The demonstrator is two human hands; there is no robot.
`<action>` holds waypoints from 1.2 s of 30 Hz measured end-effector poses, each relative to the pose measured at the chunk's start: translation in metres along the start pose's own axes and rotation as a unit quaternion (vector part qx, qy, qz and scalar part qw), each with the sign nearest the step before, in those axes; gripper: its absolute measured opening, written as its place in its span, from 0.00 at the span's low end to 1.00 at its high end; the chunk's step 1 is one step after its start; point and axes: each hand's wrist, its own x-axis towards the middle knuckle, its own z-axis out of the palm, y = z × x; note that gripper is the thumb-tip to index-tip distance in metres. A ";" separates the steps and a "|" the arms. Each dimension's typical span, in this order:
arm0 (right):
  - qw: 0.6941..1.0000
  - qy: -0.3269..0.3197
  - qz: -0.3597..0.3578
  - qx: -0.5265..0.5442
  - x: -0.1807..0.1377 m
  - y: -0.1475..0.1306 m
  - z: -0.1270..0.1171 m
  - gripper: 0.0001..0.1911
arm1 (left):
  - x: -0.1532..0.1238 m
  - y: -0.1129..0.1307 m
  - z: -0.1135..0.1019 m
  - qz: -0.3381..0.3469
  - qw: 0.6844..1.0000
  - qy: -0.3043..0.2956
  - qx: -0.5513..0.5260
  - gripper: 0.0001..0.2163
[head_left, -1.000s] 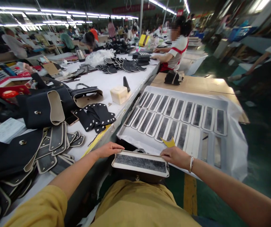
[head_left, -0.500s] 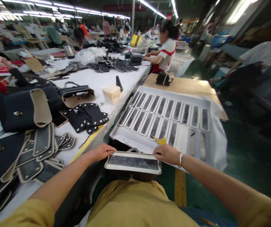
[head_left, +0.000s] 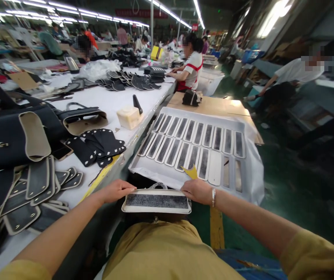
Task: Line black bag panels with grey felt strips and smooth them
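I hold a long cream-edged strip with a dark grey middle (head_left: 157,201) flat over my lap. My left hand (head_left: 116,190) grips its left end with the fingers closed on the edge. My right hand (head_left: 197,191), a bracelet at the wrist, pinches the right end. Just beyond lies a white sheet (head_left: 253,171) carrying two rows of several similar strips (head_left: 184,144). A small yellow scrap (head_left: 190,172) sits at the sheet's near edge, right above my right hand.
A long white worktable (head_left: 117,102) runs along my left with black bag flaps (head_left: 15,136), studded black pieces (head_left: 97,146), grey-edged pieces (head_left: 35,186) and a cream block (head_left: 129,116). A seated person in white and red (head_left: 192,70) works farther along. Green floor lies to the right.
The view has swung to the right, so everything has slid left in the picture. Both hands keep the same hold on the strip.
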 end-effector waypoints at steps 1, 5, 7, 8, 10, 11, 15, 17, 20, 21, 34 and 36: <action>1.000 0.000 -0.005 -0.012 -0.001 -0.002 0.001 0.13 | 0.001 0.001 0.000 -0.013 1.000 0.009 -0.002 0.19; 0.998 0.007 -0.010 -0.058 -0.006 -0.009 0.006 0.14 | 0.019 0.006 -0.005 -0.060 0.998 0.025 0.013 0.20; 0.997 0.006 -0.017 -0.073 -0.008 -0.012 0.010 0.17 | 0.029 0.008 -0.010 -0.061 0.998 0.001 0.017 0.16; 0.996 0.004 -0.021 -0.086 -0.009 -0.013 0.012 0.19 | 0.033 0.009 -0.012 -0.060 0.998 -0.012 0.017 0.14; 0.992 0.000 -0.032 -0.121 -0.009 -0.015 0.016 0.23 | 0.038 0.009 -0.016 -0.055 0.998 -0.035 0.015 0.12; 0.989 0.000 -0.036 -0.143 -0.009 -0.017 0.018 0.24 | 0.039 0.009 -0.017 -0.052 0.998 -0.044 0.012 0.12; 0.974 0.004 -0.044 -0.223 -0.007 -0.022 0.022 0.25 | 0.036 0.001 -0.020 -0.032 0.997 -0.069 -0.026 0.13; 0.967 0.000 -0.047 -0.251 -0.006 -0.024 0.024 0.24 | 0.034 -0.002 -0.021 -0.021 0.995 -0.082 -0.052 0.14; 0.959 -0.002 -0.058 -0.279 -0.004 -0.025 0.029 0.23 | 0.036 0.000 -0.022 -0.019 0.995 -0.096 -0.035 0.12; 0.956 0.000 -0.062 -0.287 -0.003 -0.026 0.031 0.23 | 0.038 0.003 -0.022 -0.024 0.995 -0.099 -0.015 0.12; 0.958 -0.052 0.118 0.258 0.032 0.017 -0.013 0.17 | 0.061 0.031 -0.013 0.053 0.990 -0.128 0.003 0.22; 0.933 -0.083 0.096 0.337 0.042 0.034 -0.007 0.19 | 0.068 0.041 0.002 0.083 0.993 -0.087 0.025 0.19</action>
